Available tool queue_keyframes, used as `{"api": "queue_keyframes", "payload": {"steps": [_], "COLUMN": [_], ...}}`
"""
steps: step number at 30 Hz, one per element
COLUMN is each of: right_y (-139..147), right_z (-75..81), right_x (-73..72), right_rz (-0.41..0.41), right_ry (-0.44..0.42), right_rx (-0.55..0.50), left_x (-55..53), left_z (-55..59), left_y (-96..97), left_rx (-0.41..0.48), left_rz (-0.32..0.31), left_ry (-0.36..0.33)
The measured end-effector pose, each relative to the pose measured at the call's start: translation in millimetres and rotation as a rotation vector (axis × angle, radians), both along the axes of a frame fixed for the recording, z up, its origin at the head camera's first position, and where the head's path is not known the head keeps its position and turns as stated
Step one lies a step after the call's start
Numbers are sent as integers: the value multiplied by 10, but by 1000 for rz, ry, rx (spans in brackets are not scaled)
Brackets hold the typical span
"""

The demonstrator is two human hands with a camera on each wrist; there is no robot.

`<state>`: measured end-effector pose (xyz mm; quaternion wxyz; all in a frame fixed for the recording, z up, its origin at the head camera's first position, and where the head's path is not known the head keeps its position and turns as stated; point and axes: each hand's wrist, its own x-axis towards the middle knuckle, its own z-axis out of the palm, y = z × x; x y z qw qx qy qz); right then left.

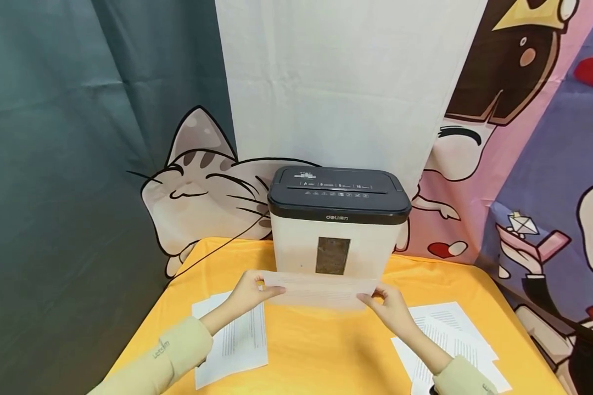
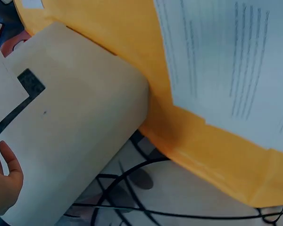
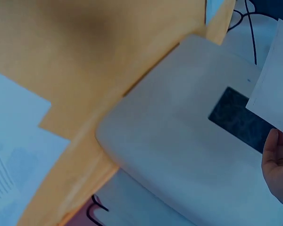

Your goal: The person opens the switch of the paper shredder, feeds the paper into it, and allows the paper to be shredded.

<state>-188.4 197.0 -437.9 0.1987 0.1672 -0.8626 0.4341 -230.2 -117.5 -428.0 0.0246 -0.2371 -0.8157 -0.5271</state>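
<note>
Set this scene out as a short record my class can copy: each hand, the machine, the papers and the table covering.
Left hand: pinches one end of a printed sheet
Right hand: pinches the opposite end
Sheet position: in front of the shredder's lower body
Paper shredder: Deli, white body, dark top with narrow slot, dark front window
Left papers: printed, overlapping
Right papers: printed, overlapping
Tablecloth: yellow

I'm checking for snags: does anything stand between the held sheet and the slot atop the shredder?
No loose object visibly does. Only the dark front rim of the paper shredder intervenes: the printed sheet is held lower, in front of the shredder, so it would probably need lifting over that rim to reach the slot.
</note>
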Motion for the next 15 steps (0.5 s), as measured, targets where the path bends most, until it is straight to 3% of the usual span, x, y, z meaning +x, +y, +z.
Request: {"api": "queue_keyframes", "payload": {"steps": [5, 9, 15], "right_y": [136, 180, 202], "right_z": [163, 296, 493], "right_x": [-65, -134, -211], "right_rz": [-5, -5, -27], "right_ry": [64, 123, 215], "right_rx": [4, 2, 45], "left_x": [-74, -167, -275], "left_z": [168, 334, 625], "left_y": [117, 177, 203], "left_rx": [3, 30, -4], "left_rz": [22, -3, -20], "left_ry": [57, 141, 236]}}
